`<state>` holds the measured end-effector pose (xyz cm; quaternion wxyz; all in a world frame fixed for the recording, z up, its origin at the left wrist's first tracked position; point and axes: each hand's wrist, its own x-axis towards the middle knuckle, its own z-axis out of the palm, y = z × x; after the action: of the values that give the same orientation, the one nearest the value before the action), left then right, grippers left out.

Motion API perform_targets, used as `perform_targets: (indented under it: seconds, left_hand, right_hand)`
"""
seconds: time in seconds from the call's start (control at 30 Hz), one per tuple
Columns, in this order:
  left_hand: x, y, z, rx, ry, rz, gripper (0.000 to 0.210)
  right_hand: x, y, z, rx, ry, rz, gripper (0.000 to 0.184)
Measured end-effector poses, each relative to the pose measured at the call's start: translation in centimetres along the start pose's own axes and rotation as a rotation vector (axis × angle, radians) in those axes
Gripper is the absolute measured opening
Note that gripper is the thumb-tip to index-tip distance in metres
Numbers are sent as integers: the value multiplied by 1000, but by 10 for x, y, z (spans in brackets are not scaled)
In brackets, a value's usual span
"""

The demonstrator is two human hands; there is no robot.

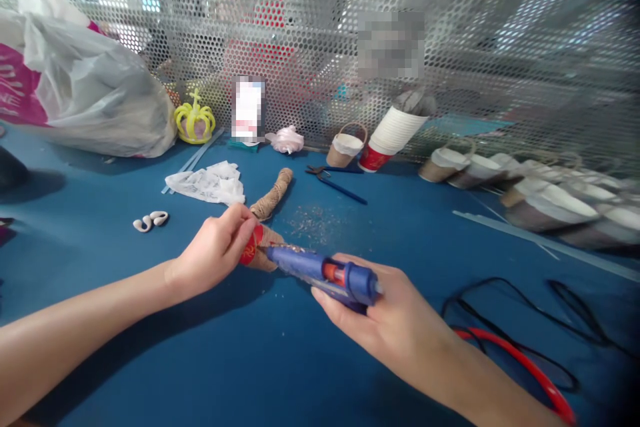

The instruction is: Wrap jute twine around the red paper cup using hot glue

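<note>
Left hand [215, 240] grips the cup [253, 245], fingers curled over its left part; right hand [380, 300] is wrapped round the glue gun [305, 263], trigger finger hidden. Cup sits between the two grips, red with twine wound round its right part, right at the gun's nozzle; nozzle looks to be on or just at the twine, can't tell if touching. Cup likely paper: light, thin-walled, easily dented, twine rough and not slippery. Best held lightly on the bare red part, away from the nozzle. Gun probably rigid plastic, moderately light, smooth; take by the handle, never the tip, likely hot. Gun's long axis runs from the right grip across to the left one, nozzle towards the left hand, rear end by the right wrist side, slightly nearer the wearer. Cup looks tipped over, its axis roughly sideways; which end is the mouth can't be told. Twine roll [273, 193] lies just beyond the left grip, slanting away to the right; pliers [336, 180] farther out, between the grips; white plastic [207, 181] beyond the left hand.
</note>
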<state>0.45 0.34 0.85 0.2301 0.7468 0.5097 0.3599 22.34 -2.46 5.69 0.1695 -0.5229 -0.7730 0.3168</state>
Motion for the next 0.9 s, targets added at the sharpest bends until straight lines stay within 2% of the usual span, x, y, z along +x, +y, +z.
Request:
perform_targets:
  seconds: [0.6,0.9]
  left_hand:
    - [1,-1,0,-13,-10,-24,17]
    - [2,1,-1,-21,-26,-33,18]
  right_hand:
    - [-2,-4,0,-61,-3,-79,19]
    - [-2,0,1,-63,-32,-117,11]
